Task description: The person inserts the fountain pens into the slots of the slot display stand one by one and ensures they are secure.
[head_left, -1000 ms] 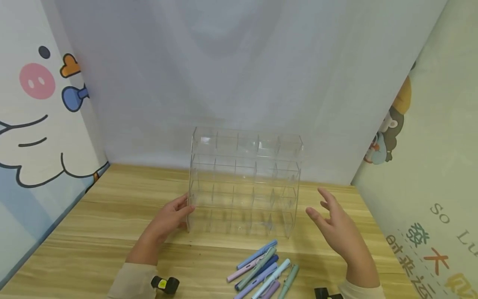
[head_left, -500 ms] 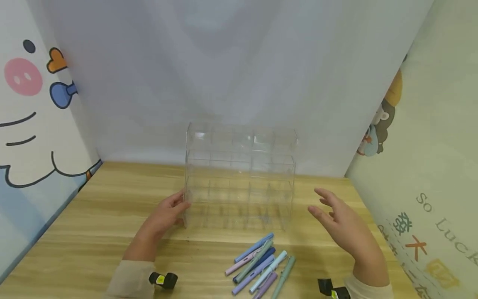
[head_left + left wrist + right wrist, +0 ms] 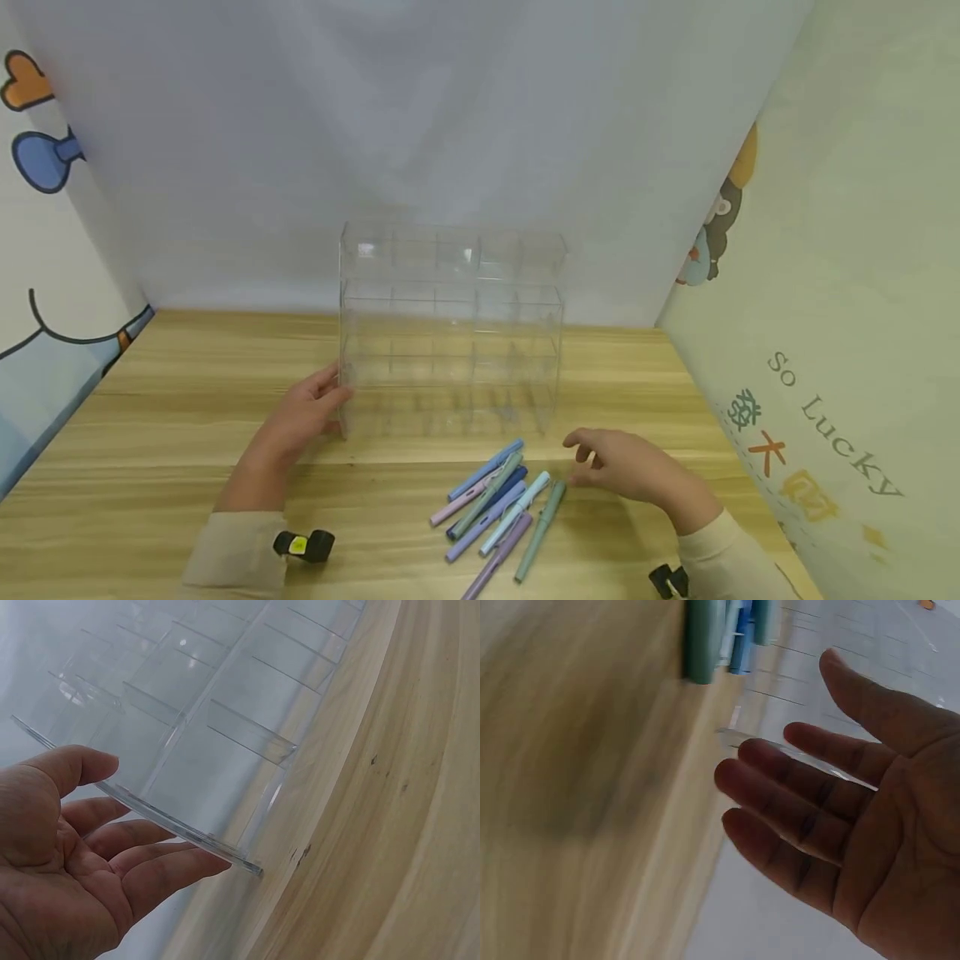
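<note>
A clear plastic rack (image 3: 450,346) with several tiers of small compartments stands upright at the back of the table. At its left side, my left hand (image 3: 303,412) holds the edge of the side panel, thumb in front and fingers against the outer face, as the left wrist view (image 3: 82,855) shows. Several pens lie loosely piled in front of the rack, among them a green pen (image 3: 542,532), a purple pen (image 3: 498,557), a pale blue pen (image 3: 516,512) and a blue pen (image 3: 486,470). My right hand (image 3: 630,467) hovers just right of the pile, fingers loosely bent, holding nothing.
The wood-grain table (image 3: 225,358) runs back to a grey-white curtain (image 3: 450,125). A printed panel (image 3: 847,250) rises along the right side, and another cartoon panel (image 3: 45,275) stands on the left.
My right hand has come down and inward from beside the rack to the pens. The left hand stays at the rack's side. The head view has shifted, so everything appears further left.
</note>
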